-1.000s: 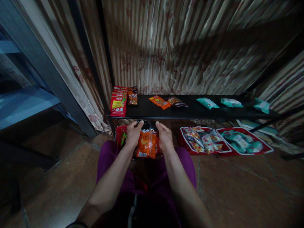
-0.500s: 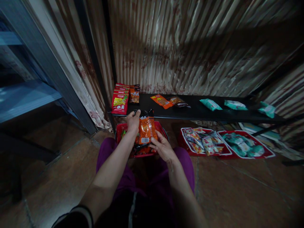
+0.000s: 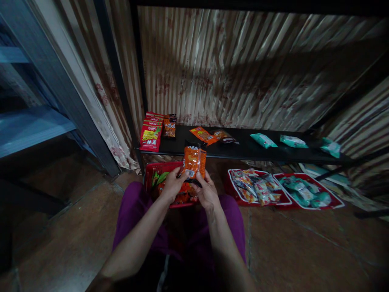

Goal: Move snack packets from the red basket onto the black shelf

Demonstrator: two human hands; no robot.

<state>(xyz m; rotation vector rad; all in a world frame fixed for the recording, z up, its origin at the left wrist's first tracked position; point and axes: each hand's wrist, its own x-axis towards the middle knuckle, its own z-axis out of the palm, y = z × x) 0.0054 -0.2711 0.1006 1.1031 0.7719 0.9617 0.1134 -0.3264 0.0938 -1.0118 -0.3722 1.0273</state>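
Note:
Between my two hands is an orange and black snack bag [image 3: 194,159], held upright above a red basket [image 3: 149,177]. My left hand [image 3: 175,183] pinches its lower left corner, and my right hand [image 3: 207,190] grips the lower right. Green and orange snack packets [image 3: 185,194] lie in the basket, partly hidden by my hands. On the black shelf [image 3: 182,147] just beyond, red snack bags [image 3: 151,136] overlap in a row at the left end. Beside them stands a similar orange and black bag [image 3: 169,127].
Farther along the shelf lie an orange packet [image 3: 203,135], a brown packet [image 3: 225,136] and green packets [image 3: 263,140]. Two red baskets stand under it, one holding white and orange packets [image 3: 255,186], the other green packets [image 3: 305,190]. A blue-grey metal rack [image 3: 60,81] rises at left.
My left hand has moved from the bag's top down to its lower left corner. The bag has risen and come slightly right, showing more of the basket. The view has tilted slightly.

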